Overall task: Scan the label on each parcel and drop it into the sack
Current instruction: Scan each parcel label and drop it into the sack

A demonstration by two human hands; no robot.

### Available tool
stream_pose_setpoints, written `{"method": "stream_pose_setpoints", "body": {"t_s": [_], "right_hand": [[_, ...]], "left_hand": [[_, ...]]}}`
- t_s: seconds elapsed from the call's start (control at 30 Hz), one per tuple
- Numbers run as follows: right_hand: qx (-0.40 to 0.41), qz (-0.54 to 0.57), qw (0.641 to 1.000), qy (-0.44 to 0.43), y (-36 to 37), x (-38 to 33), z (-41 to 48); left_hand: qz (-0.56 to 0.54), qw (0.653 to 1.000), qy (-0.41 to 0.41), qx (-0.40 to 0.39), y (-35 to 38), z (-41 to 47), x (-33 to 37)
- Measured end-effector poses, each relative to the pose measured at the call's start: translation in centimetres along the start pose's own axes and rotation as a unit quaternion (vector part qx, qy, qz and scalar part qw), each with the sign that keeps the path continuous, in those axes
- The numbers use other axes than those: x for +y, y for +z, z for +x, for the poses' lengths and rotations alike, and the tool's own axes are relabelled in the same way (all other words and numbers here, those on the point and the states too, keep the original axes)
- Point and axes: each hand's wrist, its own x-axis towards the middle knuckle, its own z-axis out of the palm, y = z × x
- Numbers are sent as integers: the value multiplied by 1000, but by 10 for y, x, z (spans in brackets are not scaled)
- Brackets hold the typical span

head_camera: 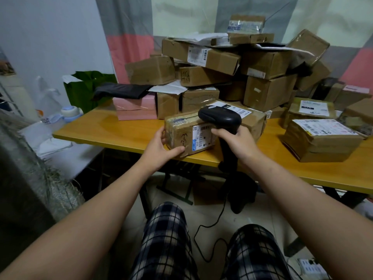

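A small brown cardboard parcel [181, 132] with a white barcode label [202, 138] on its near face stands at the front edge of the yellow table [121, 128]. My left hand [161, 146] grips the parcel's left end, thumb under its lower front edge. My right hand [240, 140] holds the handle of a black barcode scanner [220, 117], whose head sits over the parcel's top, just above the label. A grey woven sack [30, 168] stands at the left, beside my left arm.
A tall heap of brown parcels [232, 67] fills the back of the table, with a pink box [135, 108] at its left. Labelled parcels [321, 140] lie to the right. The scanner's black cable [203, 235] trails to the floor between my knees. A green bag [86, 89] stands behind the table's left end.
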Motion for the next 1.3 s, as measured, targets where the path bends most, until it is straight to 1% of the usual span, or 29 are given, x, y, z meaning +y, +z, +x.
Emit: {"method": "stream_pose_setpoints", "body": {"t_s": [0.1, 0.13, 0.23, 0.3, 0.4, 0.43, 0.5, 0.57, 0.63, 0.73, 0.8, 0.83, 0.9, 1.1, 1.17, 1.3], "right_hand": [[27, 25, 999, -3, 0, -1, 1], [31, 26, 999, -6, 0, -2, 2], [23, 43, 999, 2, 3, -5, 3], [20, 76, 997, 29, 9, -3, 2], [39, 105, 991, 69, 19, 2, -2], [46, 112, 989, 79, 22, 3, -4], [58, 129, 986, 93, 26, 7, -7], [66, 142, 983, 95, 27, 9, -9], [63, 146, 982, 98, 25, 11, -11], [57, 105, 990, 75, 22, 11, -13], [70, 19, 997, 5, 20, 12, -16], [81, -33, 996, -31, 18, 13, -17], [89, -92, 989, -70, 17, 17, -20], [69, -57, 994, -57, 12, 16, -36], [53, -58, 996, -53, 10, 16, -39], [44, -60, 996, -51, 9, 12, -43]], "left_hand": [[-93, 993, 16, 66, -8, 7, 15], [-109, 990, 25, 81, -12, 12, 23], [-89, 991, 52, 82, -20, 26, 50], [-76, 991, 56, 90, -20, 34, 61], [-92, 987, 55, 118, -12, 35, 67], [-88, 988, 57, 110, -8, 32, 67], [-83, 993, 55, 66, 1, 23, 63], [-108, 993, 41, 14, 8, 18, 50], [-126, 992, 17, -20, 9, 15, 36], [-115, 993, 3, -24, 8, 11, 29], [-117, 993, 0, 4, 8, 12, 31], [-112, 993, -1, 18, 8, 13, 31], [-99, 995, -1, 32, 6, 17, 31], [-100, 995, -5, 31, 5, 21, 26], [-103, 994, -2, 28, 5, 21, 26], [-97, 995, -5, 24, 4, 21, 27]]}}
